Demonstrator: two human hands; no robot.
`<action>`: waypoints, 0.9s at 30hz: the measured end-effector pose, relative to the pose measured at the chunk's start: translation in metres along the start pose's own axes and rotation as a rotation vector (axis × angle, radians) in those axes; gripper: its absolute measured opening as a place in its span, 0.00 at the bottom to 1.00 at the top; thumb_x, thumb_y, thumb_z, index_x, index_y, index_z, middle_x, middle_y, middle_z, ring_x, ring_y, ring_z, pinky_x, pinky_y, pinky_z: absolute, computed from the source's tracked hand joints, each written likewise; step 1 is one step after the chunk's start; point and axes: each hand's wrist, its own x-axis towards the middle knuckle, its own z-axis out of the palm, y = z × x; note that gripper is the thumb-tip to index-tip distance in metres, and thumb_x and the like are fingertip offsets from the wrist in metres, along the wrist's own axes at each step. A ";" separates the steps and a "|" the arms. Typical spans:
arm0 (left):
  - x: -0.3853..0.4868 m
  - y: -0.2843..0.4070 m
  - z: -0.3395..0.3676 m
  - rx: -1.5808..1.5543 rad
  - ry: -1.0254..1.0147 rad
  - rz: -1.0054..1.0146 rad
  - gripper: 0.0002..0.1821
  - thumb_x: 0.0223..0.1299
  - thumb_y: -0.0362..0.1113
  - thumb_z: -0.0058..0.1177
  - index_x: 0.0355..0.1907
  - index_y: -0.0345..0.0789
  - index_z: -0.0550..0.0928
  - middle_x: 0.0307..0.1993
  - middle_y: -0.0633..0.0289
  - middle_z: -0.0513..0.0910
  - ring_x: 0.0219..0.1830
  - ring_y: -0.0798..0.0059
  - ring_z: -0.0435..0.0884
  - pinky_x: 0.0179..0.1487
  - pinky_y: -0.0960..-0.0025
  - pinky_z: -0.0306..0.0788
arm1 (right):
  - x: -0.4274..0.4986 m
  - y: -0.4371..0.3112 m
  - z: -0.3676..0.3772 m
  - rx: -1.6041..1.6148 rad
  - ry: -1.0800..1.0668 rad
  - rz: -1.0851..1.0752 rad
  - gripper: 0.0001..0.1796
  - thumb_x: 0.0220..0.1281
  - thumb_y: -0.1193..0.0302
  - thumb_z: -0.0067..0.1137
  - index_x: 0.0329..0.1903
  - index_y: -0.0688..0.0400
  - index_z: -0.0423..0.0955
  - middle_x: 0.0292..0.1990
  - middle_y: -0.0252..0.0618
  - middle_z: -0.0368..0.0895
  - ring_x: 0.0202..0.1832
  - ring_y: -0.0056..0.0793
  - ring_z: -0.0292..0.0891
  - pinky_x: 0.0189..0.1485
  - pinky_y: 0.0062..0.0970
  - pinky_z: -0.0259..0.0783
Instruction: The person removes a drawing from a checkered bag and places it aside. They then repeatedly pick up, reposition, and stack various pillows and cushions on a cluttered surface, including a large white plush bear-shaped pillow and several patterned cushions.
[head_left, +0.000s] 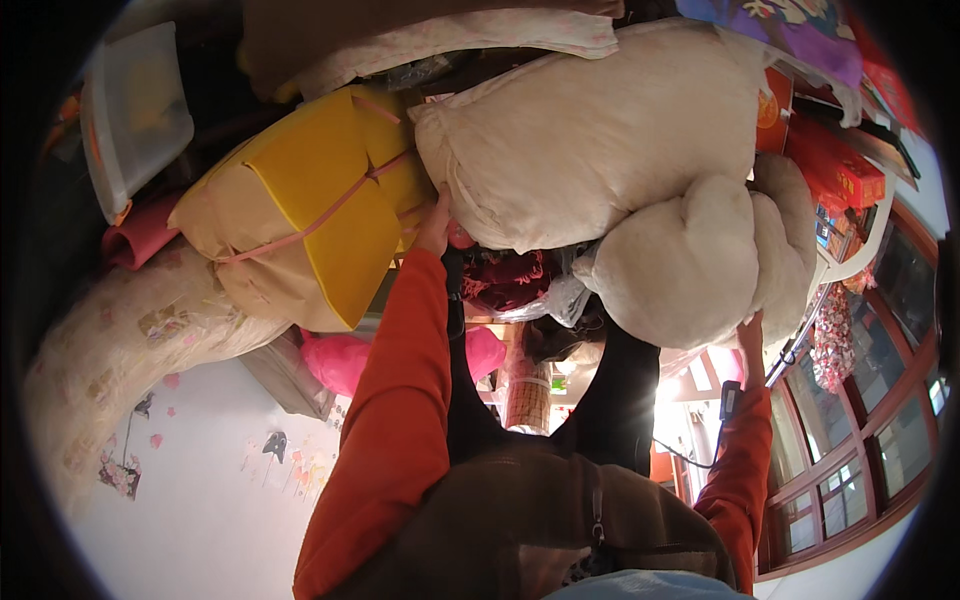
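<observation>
A large cream stuffed cloth bundle (600, 142), like a pillow, lies across the view in front of me. My left hand (433, 229) grips its left end, with part of the fingers hidden. Against its lower right side rests a rounded off-white plush bundle (675, 262) with several bulging lobes. My right hand (750, 349) reaches up between two of these lobes and holds the plush, its fingertips out of sight. Just left of my left hand sits a yellow and tan package (315, 202), tied with pink ribbon.
A translucent plastic bin (142, 112) stands at upper left, above a rolled pink mat (142, 232) and a long wrapped bundle (157, 322). Dark red fabric in clear plastic (517, 281) lies below the cream bundle. Red boxes (840, 165) and wood-framed windows (855, 420) are at right.
</observation>
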 end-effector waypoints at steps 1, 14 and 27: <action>0.008 -0.002 0.001 -0.006 -0.021 -0.032 0.36 0.67 0.65 0.50 0.68 0.42 0.71 0.63 0.66 0.74 0.56 0.67 0.75 0.63 0.63 0.64 | 0.002 0.000 0.004 -0.037 0.036 0.077 0.47 0.65 0.49 0.55 0.72 0.69 0.50 0.66 0.70 0.64 0.68 0.60 0.64 0.66 0.44 0.65; -0.198 0.044 0.003 -0.203 -0.213 0.173 0.32 0.56 0.31 0.67 0.63 0.29 0.73 0.54 0.54 0.81 0.55 0.64 0.80 0.57 0.61 0.76 | -0.081 -0.111 -0.042 0.000 0.383 0.010 0.29 0.63 0.64 0.61 0.62 0.63 0.65 0.55 0.57 0.74 0.57 0.55 0.72 0.60 0.45 0.67; -0.522 0.179 0.121 -0.079 -0.694 0.548 0.20 0.50 0.37 0.65 0.45 0.26 0.84 0.39 0.51 0.88 0.42 0.69 0.86 0.49 0.68 0.76 | -0.307 -0.386 -0.088 0.546 0.311 -0.699 0.40 0.50 0.58 0.72 0.63 0.62 0.65 0.63 0.60 0.65 0.62 0.55 0.67 0.69 0.48 0.61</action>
